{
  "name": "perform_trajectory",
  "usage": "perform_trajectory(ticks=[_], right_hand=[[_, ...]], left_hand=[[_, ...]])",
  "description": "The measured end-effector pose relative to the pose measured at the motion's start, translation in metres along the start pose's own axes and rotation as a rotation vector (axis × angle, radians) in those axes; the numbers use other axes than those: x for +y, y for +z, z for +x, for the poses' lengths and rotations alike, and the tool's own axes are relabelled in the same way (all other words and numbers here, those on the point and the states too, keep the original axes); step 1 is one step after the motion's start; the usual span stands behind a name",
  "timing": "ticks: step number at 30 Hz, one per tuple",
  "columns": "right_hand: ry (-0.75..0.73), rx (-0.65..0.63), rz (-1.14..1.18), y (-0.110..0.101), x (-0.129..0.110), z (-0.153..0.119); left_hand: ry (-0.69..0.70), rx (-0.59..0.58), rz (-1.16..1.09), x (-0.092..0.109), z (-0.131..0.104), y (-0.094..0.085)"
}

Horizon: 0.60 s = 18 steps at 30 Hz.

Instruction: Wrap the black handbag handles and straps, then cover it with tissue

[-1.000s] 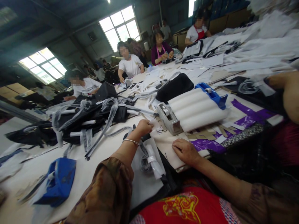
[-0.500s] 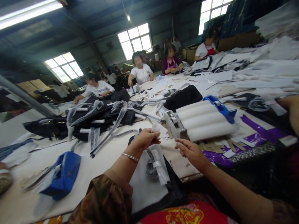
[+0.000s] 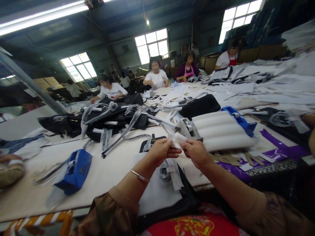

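Observation:
Between my two hands is a small white sheet (image 3: 177,140), thin like paper or foam; its exact material I cannot make out. My left hand (image 3: 161,151) pinches its left edge, and my right hand (image 3: 195,151) grips its right edge. Below them a black bag (image 3: 172,208) lies against my lap at the table edge, covered by a white foam sheet (image 3: 157,193). On that sheet rests a coiled strap (image 3: 164,172) in clear wrapping with a white strip. Just beyond my hands stands a grey metal tape dispenser (image 3: 188,127).
A blue tape dispenser (image 3: 76,172) sits at left, another blue dispenser (image 3: 240,121) at right beside a white foam roll (image 3: 221,129). Wrapped black bags (image 3: 98,126) are piled ahead. Co-workers sit across the table; a neighbour's forearm (image 3: 11,172) reaches in at left.
My right hand has moved up and left to meet the left hand and now holds the white sheet too. The camera view has shifted slightly.

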State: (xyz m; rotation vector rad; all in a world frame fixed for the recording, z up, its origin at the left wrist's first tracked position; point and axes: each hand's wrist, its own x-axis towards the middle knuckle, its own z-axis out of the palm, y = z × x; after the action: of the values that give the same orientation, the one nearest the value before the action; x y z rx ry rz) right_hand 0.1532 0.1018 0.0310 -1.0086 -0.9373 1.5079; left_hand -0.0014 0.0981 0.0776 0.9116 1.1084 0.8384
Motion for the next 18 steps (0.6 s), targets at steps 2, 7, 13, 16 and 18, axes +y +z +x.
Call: perform_trajectory(ticks=[2, 7, 13, 16, 18], right_hand=[[0.027, -0.018, 0.027, 0.005, -0.002, -0.002], [-0.012, -0.026, -0.111, 0.016, -0.003, -0.01], [-0.163, -0.088, -0.517, 0.031, -0.002, -0.021], [-0.187, -0.133, -0.566, 0.042, 0.002, -0.027], [-0.202, -0.155, -0.587, 0.051, 0.004, -0.032]], left_hand=[[-0.025, -0.027, -0.039, 0.003, -0.007, -0.007], [-0.032, -0.057, -0.049, 0.004, -0.022, -0.021], [0.035, 0.02, 0.09, -0.004, -0.044, -0.024], [0.078, 0.057, 0.16, -0.009, -0.06, -0.027], [0.113, 0.059, 0.201, -0.012, -0.073, -0.031]])
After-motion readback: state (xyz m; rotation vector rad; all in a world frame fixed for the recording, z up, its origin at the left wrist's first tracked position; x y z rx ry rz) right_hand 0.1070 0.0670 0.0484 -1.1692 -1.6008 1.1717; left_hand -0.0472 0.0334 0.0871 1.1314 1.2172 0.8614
